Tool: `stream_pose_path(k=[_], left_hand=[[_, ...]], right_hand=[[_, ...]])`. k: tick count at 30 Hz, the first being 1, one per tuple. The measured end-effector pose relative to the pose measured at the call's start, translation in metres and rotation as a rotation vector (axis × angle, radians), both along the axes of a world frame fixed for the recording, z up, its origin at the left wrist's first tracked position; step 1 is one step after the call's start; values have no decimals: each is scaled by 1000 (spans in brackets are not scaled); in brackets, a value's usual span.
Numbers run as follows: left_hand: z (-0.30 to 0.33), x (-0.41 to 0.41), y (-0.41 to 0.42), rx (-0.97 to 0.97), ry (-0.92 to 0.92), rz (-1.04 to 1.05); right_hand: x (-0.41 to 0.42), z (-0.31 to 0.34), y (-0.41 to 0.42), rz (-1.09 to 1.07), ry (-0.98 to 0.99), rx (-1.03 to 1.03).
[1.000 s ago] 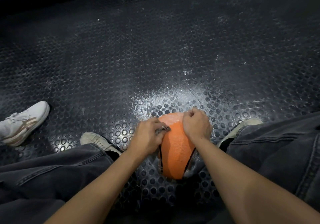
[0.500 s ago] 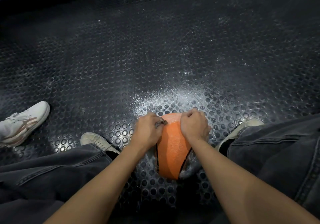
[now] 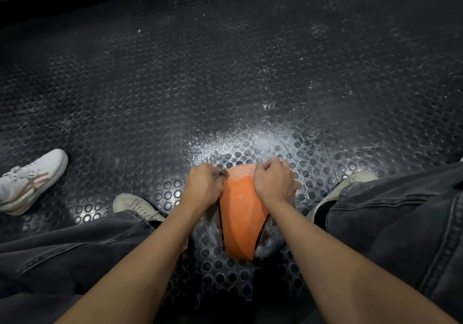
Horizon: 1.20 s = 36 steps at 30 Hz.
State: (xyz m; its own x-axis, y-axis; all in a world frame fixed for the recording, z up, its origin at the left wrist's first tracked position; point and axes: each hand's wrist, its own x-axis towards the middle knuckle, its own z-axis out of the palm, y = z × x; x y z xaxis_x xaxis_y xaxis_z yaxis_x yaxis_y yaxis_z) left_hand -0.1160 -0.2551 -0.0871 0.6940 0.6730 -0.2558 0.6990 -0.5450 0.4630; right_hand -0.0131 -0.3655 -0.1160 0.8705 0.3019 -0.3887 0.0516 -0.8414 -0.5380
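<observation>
Orange basketball (image 3: 240, 213) needs bracing by the right hand (image 3: 273, 186), its grip curled over the ball's top, while the left hand (image 3: 203, 189), pinching a grey pad (image 3: 221, 173) there, scrubs in short strokes.

I find no lettering, number or sign to read here: the orange ball (image 3: 240, 211) shows none, and the white shoe (image 3: 32, 178) bears only stripes.
</observation>
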Motion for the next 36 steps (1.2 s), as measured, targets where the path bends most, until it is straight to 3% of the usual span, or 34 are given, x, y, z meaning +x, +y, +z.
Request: stream_pose_path(k=[4,8,13,17,21,25,29,34,36], left_hand=[[8,0,-19,-28,-77,-209],[4,5,-3,-19,-19,-26],[9,8,-21,-14,-111,-276],[4,7,-2,-14,-31,-53],[5,-6,-17,-17,-119,-283],[-6,-17,1,5,-38,-42],[6,-24,-22,-42,-176,-249],[-4,-11,3,-8,-2,40],[0,-9,-1,7,-46,-28]], right_hand=[[3,-1,-2,-31,9,1],[2,0,-2,-24,1,1],[3,0,-3,-31,4,-19],[0,2,-4,36,3,-44],[3,0,-6,7,19,-48],[4,1,-7,1,23,-28],[5,0,-9,-12,36,-32],[7,-3,-10,54,64,44],[4,-6,-10,56,22,58]])
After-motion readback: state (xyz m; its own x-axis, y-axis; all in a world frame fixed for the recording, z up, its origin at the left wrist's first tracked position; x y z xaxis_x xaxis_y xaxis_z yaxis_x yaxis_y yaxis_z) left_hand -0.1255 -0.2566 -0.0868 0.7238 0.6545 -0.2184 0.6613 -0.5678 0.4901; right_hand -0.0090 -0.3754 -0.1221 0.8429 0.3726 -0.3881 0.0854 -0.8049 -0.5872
